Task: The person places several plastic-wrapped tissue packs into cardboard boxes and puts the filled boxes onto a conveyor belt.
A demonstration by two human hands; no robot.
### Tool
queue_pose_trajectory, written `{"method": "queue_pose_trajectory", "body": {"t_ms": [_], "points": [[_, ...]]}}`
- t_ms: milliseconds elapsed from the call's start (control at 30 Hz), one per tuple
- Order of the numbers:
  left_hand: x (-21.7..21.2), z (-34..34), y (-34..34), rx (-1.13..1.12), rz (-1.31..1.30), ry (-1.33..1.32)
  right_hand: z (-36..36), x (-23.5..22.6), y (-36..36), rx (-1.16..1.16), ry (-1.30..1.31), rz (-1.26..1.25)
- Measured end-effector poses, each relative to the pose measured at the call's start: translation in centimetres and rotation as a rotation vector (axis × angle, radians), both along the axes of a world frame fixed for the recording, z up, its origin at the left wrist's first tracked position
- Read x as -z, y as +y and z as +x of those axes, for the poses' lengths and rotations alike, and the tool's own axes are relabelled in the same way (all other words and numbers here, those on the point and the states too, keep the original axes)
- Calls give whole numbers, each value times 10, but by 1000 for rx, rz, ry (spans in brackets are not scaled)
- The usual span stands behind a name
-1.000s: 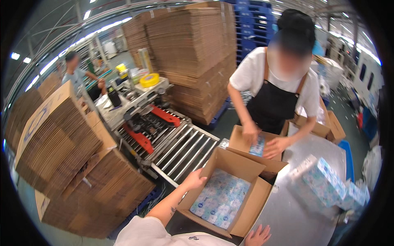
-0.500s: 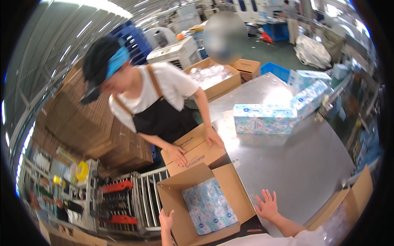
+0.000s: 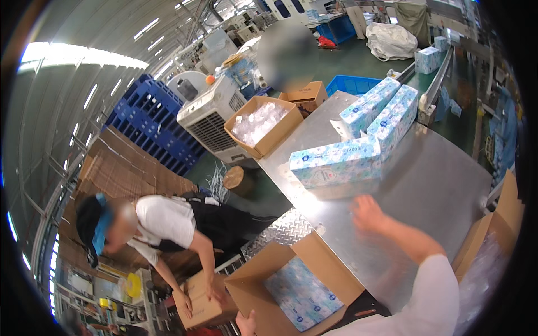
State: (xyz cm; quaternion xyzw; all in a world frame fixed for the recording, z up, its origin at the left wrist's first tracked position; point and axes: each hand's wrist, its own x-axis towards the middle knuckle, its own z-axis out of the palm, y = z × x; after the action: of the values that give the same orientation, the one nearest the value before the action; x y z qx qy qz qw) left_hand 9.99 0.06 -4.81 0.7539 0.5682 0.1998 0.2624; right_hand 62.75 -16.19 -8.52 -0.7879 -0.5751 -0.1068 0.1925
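An open cardboard box [image 3: 332,263] stands in front of me, with blue-and-white floral packs [image 3: 305,294] lying flat in its bottom. At the box's near left edge my left hand [image 3: 245,323] is closed on the cardboard, mostly cut off by the picture's lower rim. My right hand [image 3: 368,215] is stretched over the metal table, apart from the box. Its fingers look bent and are blurred; nothing shows in them. Just beyond it lies a long floral pack [image 3: 336,162]. Two more long packs [image 3: 370,107] [image 3: 394,119] lie side by side behind that one.
The metal table [image 3: 437,179] fills the right. At left a co-worker [image 3: 168,224] bends over a closed carton [image 3: 204,299]. A carton of clear plastic [image 3: 260,126] and a blue crate [image 3: 352,85] stand at the far side. Another open carton [image 3: 487,241] is at my right.
My right hand has moved from beside the box forward over the table, toward the packs. The co-worker has shifted the closed carton away from my box, to the left. My view has turned.
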Motion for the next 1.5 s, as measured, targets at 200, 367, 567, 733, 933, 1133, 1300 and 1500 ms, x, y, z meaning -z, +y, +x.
{"method": "queue_pose_trajectory", "body": {"t_ms": [200, 367, 567, 733, 933, 1133, 1300, 1500], "points": [[-37, 38, -23, -79, 61, 232, 138, -98, 102, 284, 106, -219], [-79, 107, -38, 45, 459, 516, 141, -98, 169, 156, 289, -489], [-103, 250, -47, 789, 519, 399, 79, -90, 158, -542, 62, -650], [-78, 322, -61, 1237, 428, 462, 164, -79, 129, -451, 133, -5], [-56, 339, -137, 1128, 550, 307, 239, 0, 104, 371, -19, 20], [-71, 358, -157, 1079, 440, 310, 209, -42, 160, 382, -47, -152], [12, 319, -144, 995, 628, 418, 191, -55, 241, 562, 296, 50], [-65, 338, -134, 979, 377, 252, 201, -29, 201, 408, 210, 66]]}}
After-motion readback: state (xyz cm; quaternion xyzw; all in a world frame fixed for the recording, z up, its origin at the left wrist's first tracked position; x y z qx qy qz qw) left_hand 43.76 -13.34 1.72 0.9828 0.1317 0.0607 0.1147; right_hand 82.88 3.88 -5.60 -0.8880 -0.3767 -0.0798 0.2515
